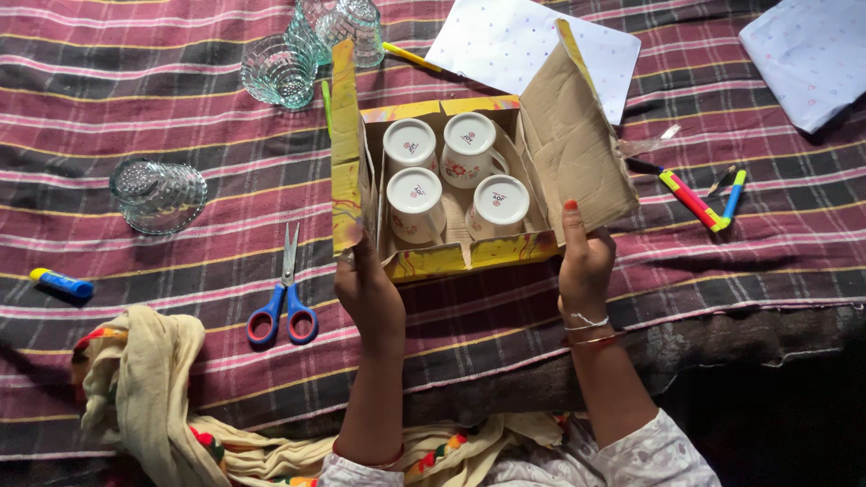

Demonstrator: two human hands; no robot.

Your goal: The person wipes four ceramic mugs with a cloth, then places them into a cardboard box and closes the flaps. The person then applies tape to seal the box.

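An open yellow cardboard box [456, 257] sits on a striped plaid cloth. Several white cups [470, 150] with small floral prints stand upside down inside it. My left hand [365, 284] grips the box's left flap [345, 144], which stands upright. My right hand [585, 261] holds the lower edge of the brown right flap [568, 135], which leans outward.
Blue-handled scissors [286, 302] lie left of the box. Clear glasses [159, 192] [278, 70] rest on the cloth at left and top. A blue glue stick [61, 283] lies far left. Coloured markers [690, 198] lie right of the box. Dotted paper sheets [505, 41] [807, 50] lie at the top. A cream scarf [144, 388] is bunched at bottom left.
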